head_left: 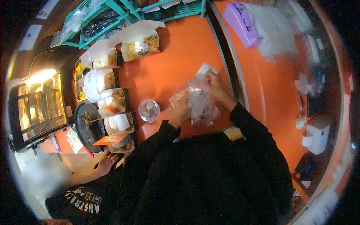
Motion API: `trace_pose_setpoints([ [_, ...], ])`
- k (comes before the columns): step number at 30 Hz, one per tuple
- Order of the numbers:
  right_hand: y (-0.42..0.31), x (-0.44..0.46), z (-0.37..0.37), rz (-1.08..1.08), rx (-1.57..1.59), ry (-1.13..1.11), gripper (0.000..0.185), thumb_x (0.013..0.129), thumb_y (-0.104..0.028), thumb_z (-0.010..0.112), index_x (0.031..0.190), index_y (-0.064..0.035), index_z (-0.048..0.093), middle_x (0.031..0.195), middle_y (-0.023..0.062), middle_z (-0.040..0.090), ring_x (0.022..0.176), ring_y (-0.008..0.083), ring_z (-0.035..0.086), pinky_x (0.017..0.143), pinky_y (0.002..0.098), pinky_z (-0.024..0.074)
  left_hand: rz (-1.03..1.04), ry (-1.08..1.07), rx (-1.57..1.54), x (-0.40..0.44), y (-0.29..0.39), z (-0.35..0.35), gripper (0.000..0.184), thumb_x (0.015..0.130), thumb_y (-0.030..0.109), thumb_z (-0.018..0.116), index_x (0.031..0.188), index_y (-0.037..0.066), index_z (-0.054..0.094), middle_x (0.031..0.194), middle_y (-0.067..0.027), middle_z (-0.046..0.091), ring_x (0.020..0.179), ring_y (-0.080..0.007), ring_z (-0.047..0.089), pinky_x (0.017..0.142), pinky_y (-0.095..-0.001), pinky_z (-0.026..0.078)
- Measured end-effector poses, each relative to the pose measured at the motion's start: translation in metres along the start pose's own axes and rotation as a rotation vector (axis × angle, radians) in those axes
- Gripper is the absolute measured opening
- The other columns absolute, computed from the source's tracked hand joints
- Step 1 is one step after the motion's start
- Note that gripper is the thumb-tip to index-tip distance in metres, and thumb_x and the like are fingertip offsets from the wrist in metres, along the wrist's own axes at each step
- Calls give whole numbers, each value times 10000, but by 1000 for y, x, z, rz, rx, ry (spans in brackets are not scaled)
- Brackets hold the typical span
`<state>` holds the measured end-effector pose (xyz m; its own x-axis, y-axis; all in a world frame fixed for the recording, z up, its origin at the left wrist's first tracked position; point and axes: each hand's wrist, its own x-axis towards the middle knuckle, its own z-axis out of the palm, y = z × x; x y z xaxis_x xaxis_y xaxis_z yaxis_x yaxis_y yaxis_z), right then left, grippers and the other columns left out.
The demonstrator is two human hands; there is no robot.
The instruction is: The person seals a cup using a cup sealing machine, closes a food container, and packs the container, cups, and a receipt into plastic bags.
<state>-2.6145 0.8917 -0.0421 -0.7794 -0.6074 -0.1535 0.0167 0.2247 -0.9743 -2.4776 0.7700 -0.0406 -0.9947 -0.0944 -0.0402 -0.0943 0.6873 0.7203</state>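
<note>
A crinkled clear plastic bag (200, 98) lies over the orange counter (180, 48) in front of my body. My left hand (181, 108) is at the bag's left side, its fingers closed on the plastic. At the bag's upper right, my right hand (217, 88) pinches its top edge, beside a small white paper (207, 69). What is inside the bag is too blurred to make out. To the left of my left hand stands a round clear plastic cup (149, 111).
Open food boxes (140, 48) line the counter's left side, near a round black pan (88, 123). A co-worker's hand (108, 163) is at the lower left. Teal baskets (101, 18) stand behind; a purple dispenser (240, 23) and a white device (318, 135) are on the right.
</note>
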Motion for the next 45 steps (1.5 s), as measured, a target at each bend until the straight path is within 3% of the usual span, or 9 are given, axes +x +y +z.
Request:
trace_pose_setpoints([
  [3,25,-13,26,-75,-33,78,137,729,-54,603,813,-51,495,690,27,518,696,107,531,611,293,447,-298,-27,-249,-2,4,-3,266,739,114,554,991,32,526,938,-139,535,844,-304,525,730,-369,424],
  [11,0,-45,24,174,237,33,145,829,-177,497,901,-57,530,768,21,527,731,105,513,652,277,447,333,300,204,6,6,-5,182,663,50,524,840,34,562,783,-133,534,720,-308,533,585,-342,433],
  [20,81,-38,29,213,1019,-9,275,782,-145,595,1022,-49,501,876,3,547,801,108,533,697,264,457,185,96,346,6,7,-16,360,618,14,536,973,-45,529,937,-215,565,845,-326,565,691,-394,469],
  [23,77,-32,42,197,845,-11,310,728,-75,635,1007,-52,504,869,8,552,802,97,537,678,244,453,215,17,298,16,-1,-24,377,606,16,537,978,-46,522,940,-222,562,809,-353,565,687,-390,474],
  [25,55,-41,43,-363,111,235,285,673,-52,644,932,-35,526,822,43,565,792,168,544,705,279,441,171,59,328,14,-31,-7,240,645,22,517,878,-3,567,819,-157,580,713,-312,564,631,-359,459],
  [27,46,-44,41,-250,44,235,289,655,-36,663,908,-35,525,822,46,559,774,157,543,685,282,448,97,79,-666,11,-40,-4,171,723,58,509,859,-23,571,822,-140,598,694,-248,576,617,-324,458],
  [29,42,-52,44,-126,-24,241,295,636,-21,681,885,-35,524,822,48,553,757,147,542,666,285,455,0,-121,-306,11,-62,-5,194,788,110,503,914,-30,550,872,-116,593,744,-175,566,637,-285,464],
  [35,25,-66,77,-684,-492,360,130,570,-61,669,659,-55,575,743,54,513,715,243,513,646,341,413,-187,-53,-1191,-10,-108,7,228,851,174,462,1039,48,483,973,-76,532,858,-168,526,682,-287,478],
  [45,41,-60,90,-575,-333,357,97,617,-109,668,679,-87,597,719,45,483,684,225,484,626,327,383,-361,-20,-1291,-16,-115,-1,289,839,213,478,1074,46,454,984,-81,518,888,-194,511,732,-321,458],
])
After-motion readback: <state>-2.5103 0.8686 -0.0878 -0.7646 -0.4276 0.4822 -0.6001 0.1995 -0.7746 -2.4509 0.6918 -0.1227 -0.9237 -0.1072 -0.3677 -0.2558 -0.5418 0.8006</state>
